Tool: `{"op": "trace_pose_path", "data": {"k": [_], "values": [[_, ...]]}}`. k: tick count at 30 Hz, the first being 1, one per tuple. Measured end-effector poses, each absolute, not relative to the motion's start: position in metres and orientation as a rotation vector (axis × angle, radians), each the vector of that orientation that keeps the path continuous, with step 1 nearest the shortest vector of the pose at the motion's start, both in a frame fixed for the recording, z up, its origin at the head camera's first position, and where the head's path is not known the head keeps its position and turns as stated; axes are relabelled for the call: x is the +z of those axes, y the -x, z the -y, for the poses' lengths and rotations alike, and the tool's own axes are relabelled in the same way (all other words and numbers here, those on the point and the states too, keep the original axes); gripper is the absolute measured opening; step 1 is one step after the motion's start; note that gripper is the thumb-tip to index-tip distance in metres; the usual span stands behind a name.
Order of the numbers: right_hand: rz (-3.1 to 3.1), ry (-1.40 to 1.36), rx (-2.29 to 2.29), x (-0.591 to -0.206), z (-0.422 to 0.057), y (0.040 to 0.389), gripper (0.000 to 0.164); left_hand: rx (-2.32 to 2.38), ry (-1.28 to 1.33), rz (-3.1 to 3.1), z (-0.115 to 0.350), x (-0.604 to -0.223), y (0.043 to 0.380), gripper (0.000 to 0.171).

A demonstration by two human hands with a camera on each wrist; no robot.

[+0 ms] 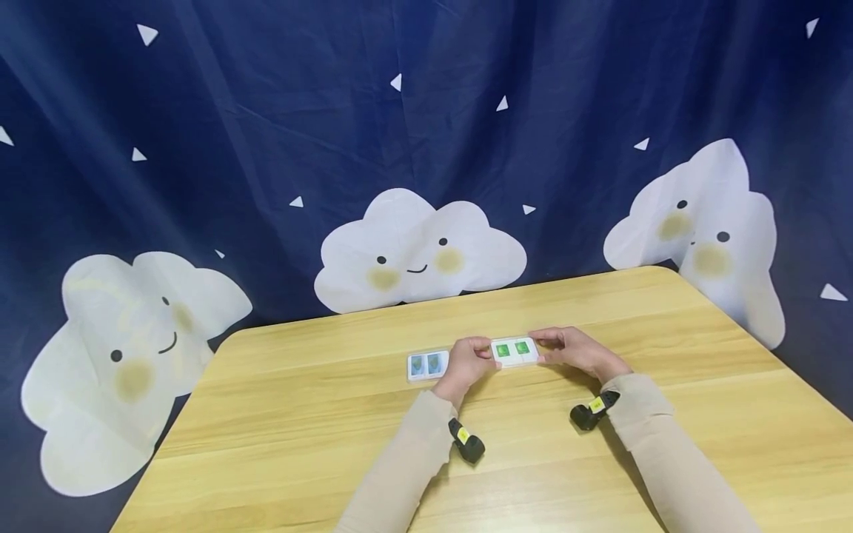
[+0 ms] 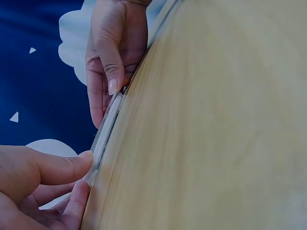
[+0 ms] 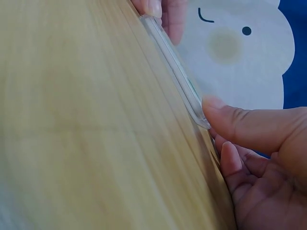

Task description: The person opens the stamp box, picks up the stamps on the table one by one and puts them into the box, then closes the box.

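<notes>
A flat clear-edged case [image 1: 514,352] with a white face and two green pictures lies low over the wooden table between my hands. My left hand [image 1: 464,366] grips its left end, thumb on the near side, and my right hand [image 1: 580,351] grips its right end the same way. From the left wrist view the case [image 2: 106,129] appears edge-on as a thin transparent slab, close to the tabletop. Just left of my left hand lies a second similar case [image 1: 426,365] with two blue pictures, its right end partly covered by that hand.
The light wooden table [image 1: 320,437] reaches back to a dark blue curtain [image 1: 433,133] printed with white clouds and small triangles. Black cameras with yellow labels are strapped to both wrists, over beige sleeves [image 1: 406,466].
</notes>
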State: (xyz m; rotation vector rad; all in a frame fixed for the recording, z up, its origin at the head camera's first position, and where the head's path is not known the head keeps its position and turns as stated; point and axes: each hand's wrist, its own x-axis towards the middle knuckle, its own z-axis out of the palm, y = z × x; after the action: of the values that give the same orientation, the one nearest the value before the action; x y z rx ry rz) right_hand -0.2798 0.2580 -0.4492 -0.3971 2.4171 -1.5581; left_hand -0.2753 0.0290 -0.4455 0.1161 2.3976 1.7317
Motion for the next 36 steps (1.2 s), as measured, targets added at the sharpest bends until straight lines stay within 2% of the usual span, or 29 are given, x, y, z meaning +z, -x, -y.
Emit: {"op": "trace_pose_path", "data": {"k": [31, 36], "values": [[-2.346, 0.357, -1.597, -0.4518, -0.2615, 0.2799, 0.061, 1.812, -0.017, -2.301, -0.0328, -0.4463, 0.2716, 0.055], [-2.268, 0.371, -1.649, -0.4538, -0.2610, 0.2823, 0.057, 1.816, 0.010, -2.270, -0.0289, -0.4430, 0.2723, 0.054]]}}
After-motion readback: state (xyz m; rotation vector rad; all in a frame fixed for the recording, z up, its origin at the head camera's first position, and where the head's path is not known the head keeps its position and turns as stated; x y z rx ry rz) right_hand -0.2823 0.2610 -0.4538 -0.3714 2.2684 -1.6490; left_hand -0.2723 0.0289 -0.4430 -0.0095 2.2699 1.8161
